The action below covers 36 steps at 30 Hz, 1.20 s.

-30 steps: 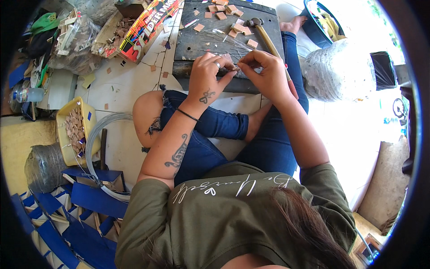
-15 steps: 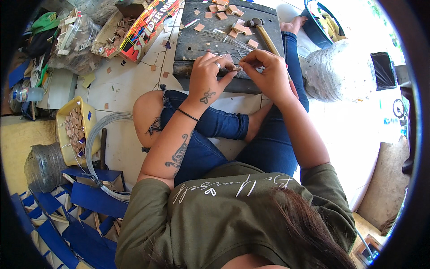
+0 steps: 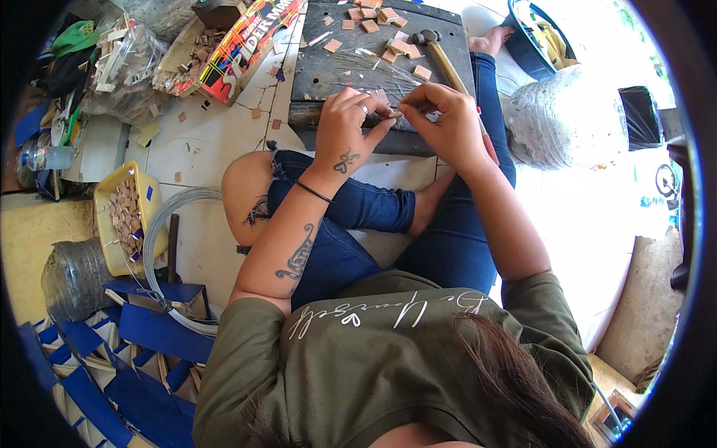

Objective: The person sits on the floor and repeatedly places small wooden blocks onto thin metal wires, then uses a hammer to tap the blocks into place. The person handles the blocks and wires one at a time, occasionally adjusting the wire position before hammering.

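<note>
Both hands are nearly closed at the front edge of the dark, scuffed table: my left hand pinches a small tan piece between thumb and fingers, and my right hand nips its right end, fingertips hiding most of it. Beyond lie more than ten flat, square wooden tiles, loose thin wires and one hammer with a smooth wooden handle. One wire coil and one yellow plastic tub of little squares sit left of me
</note>
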Tool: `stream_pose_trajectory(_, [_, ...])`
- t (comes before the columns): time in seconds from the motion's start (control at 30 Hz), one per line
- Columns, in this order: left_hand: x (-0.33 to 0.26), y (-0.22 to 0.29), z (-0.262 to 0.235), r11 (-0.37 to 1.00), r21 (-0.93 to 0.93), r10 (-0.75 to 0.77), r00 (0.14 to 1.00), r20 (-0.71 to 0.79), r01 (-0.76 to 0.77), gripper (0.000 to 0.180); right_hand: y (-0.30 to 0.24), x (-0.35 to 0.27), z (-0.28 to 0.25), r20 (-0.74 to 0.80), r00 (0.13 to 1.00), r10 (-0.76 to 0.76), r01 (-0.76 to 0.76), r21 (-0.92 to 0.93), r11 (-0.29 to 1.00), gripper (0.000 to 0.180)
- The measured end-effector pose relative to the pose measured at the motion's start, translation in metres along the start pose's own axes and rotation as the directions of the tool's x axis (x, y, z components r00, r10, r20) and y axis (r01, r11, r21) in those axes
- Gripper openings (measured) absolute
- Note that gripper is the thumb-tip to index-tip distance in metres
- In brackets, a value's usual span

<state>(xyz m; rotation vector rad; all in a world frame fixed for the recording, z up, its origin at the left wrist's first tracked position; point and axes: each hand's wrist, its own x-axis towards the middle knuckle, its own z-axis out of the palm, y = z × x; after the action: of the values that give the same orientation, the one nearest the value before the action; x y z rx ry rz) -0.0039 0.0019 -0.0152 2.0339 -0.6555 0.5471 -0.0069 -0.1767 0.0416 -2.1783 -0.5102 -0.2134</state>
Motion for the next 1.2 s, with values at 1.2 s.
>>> stream_pose_trajectory(1.2, [0.005, 0.008, 0.013, 0.984, -0.178, -0.022, 0.999, -0.036, 0.015, 0.009, 0.049, -0.056, -0.049, -0.206, 0.951, 0.230, -0.300, -0.443, 0.845, 0.037])
